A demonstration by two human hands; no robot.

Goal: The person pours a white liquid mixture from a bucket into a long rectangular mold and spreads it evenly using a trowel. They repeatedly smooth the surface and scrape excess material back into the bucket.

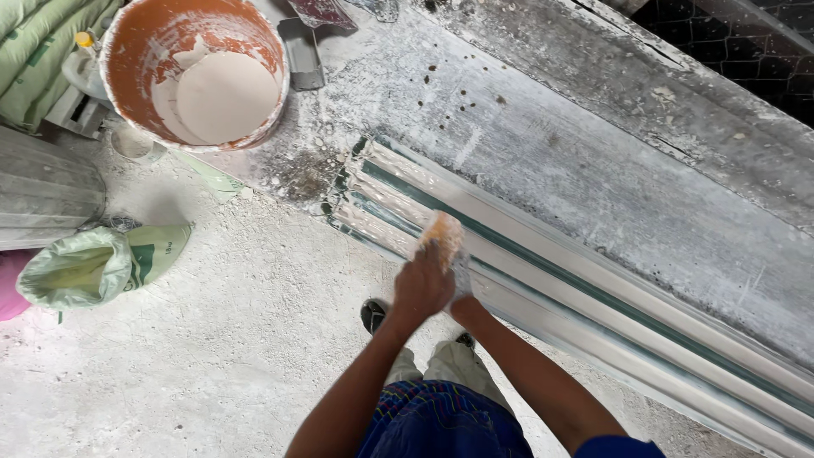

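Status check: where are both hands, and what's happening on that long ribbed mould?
Left hand presses orange sponge onto ribbed mould. Right hand mostly hidden behind left, grip unclear. Orange bucket of white mix stands apart, upper left.

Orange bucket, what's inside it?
The orange bucket holds pale, creamy paste, with white smears up its inner wall. The paste covers the bottom, so that cannot be seen.

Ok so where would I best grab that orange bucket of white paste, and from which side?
Probably by the rim of the orange bucket, on its lower right arc, the side facing the hands. It stands upright and open, with no handle visible. The left hand presses a sponge on the long mould; the right hand is mostly hidden.
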